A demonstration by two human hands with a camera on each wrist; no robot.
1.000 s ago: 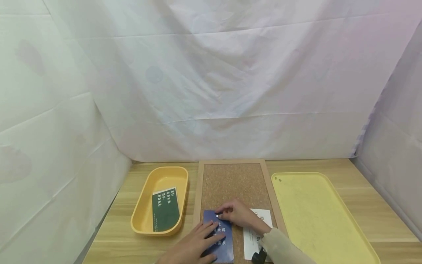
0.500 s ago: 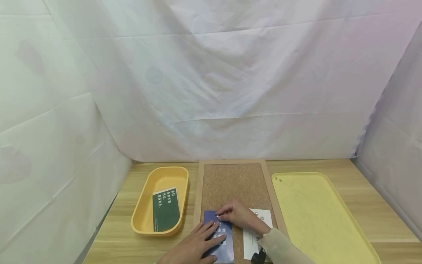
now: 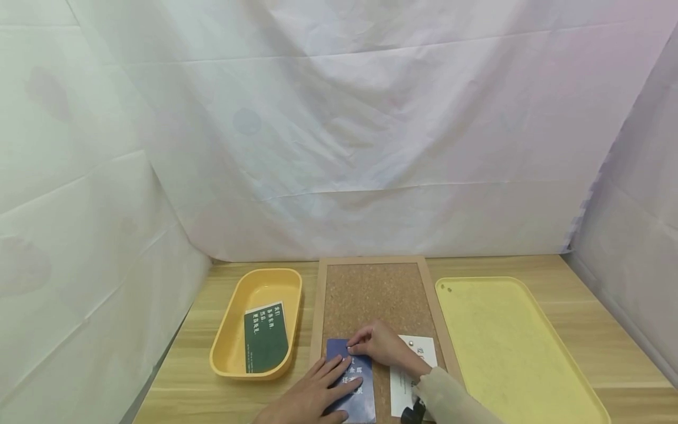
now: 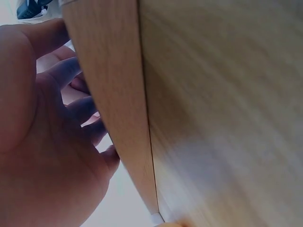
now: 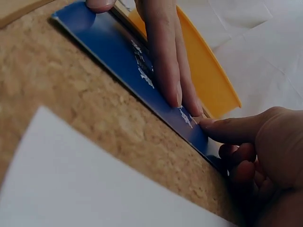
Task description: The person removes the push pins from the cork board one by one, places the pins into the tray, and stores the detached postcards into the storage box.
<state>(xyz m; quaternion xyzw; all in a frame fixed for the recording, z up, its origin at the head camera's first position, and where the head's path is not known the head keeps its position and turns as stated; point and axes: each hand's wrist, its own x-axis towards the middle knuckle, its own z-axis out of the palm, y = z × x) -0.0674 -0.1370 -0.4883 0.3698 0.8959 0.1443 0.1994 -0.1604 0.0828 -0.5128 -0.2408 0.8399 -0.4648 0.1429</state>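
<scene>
A blue card [image 3: 362, 407] with white writing lies on the near left part of a framed cork board [image 3: 373, 294]. Spread, fairly straight fingers of my left hand [image 3: 318, 390] press the card down. At the card's far end my right hand [image 3: 382, 346] pinches a small thumbtack [image 3: 348, 347], mostly covered by the fingertips. The right wrist view shows the thumb and curled fingers of the right hand [image 5: 272, 151] at the card's end. Under the right forearm is a white card [image 3: 400, 391], with a silver thumbtack [image 3: 411, 343] near its top.
Left of the board stands a yellow tub [image 3: 225, 347] holding a dark green card [image 3: 265, 344] with white writing. To the right is a flat yellow tray [image 3: 514, 341], with two small tacks [image 3: 446, 288] in its far left corner. A white cloth [image 3: 339, 118] hangs behind.
The right hand's fingertips have closed in a little over the thumbtack, which now shows less. Both hands otherwise stay in place.
</scene>
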